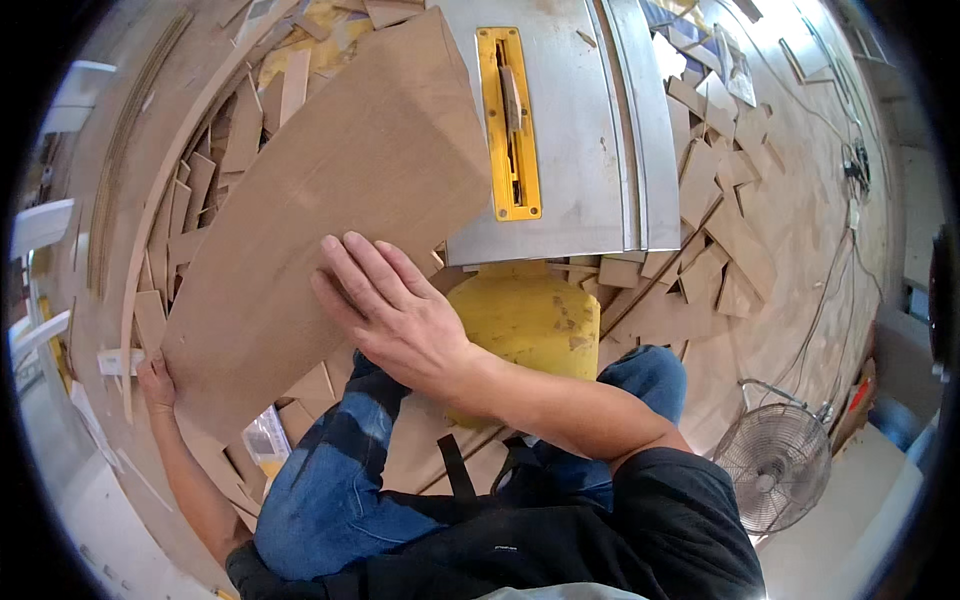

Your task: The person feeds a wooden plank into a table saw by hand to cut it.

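A large flat brown wooden board (330, 190) slants from the lower left up to a metal saw table (570, 180), its far right part over the table's left side. At the board's lower left corner, my left hand (155, 383) is closed on the edge. My right hand (395, 310) holds the near edge, its fingers lying along the top face and its thumb hidden. Beside the board, a yellow slotted insert (510, 125) is set in the table, with a dark blade and a thin upright piece in the slot.
Below the table is a worn yellow panel (530, 320), between my knees. Wood offcuts (720, 220) lie heaped on both sides of the saw. A round wire fan (772, 468) stands at the lower right, with cables (825, 310) running along the floor behind it.
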Demonstrator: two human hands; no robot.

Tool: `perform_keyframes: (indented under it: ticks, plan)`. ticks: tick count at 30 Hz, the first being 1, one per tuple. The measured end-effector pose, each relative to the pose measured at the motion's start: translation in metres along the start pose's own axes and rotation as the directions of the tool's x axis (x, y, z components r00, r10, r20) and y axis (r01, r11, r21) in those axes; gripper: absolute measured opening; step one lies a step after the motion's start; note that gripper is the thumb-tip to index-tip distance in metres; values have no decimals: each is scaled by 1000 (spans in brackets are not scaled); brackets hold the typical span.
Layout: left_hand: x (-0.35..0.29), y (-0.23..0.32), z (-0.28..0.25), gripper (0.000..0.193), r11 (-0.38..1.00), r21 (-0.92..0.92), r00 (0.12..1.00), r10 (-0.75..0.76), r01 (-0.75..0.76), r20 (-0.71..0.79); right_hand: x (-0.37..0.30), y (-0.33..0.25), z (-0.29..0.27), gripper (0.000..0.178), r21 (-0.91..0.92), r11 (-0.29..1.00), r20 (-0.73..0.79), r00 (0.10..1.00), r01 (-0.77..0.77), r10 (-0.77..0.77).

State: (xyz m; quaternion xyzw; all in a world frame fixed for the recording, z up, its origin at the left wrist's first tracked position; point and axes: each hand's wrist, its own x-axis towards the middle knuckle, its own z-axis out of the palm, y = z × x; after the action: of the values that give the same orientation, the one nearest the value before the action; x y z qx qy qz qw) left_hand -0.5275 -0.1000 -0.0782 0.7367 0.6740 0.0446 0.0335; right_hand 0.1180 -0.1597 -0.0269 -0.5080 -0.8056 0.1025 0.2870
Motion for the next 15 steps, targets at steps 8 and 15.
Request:
perform_keyframes:
  ticks: [8, 15]
  plan:
    - [-75, 94, -63, 59, 993, -73, 972, -101, 88, -211, -73, 50, -138, 38, 87, 985, -201, 965, -151, 166]
    - [-84, 199, -188, 46, 987, 109, 954, -83, 119, -286, -77, 84, -274, 42, -67, 982, -450, 884, -177, 128]
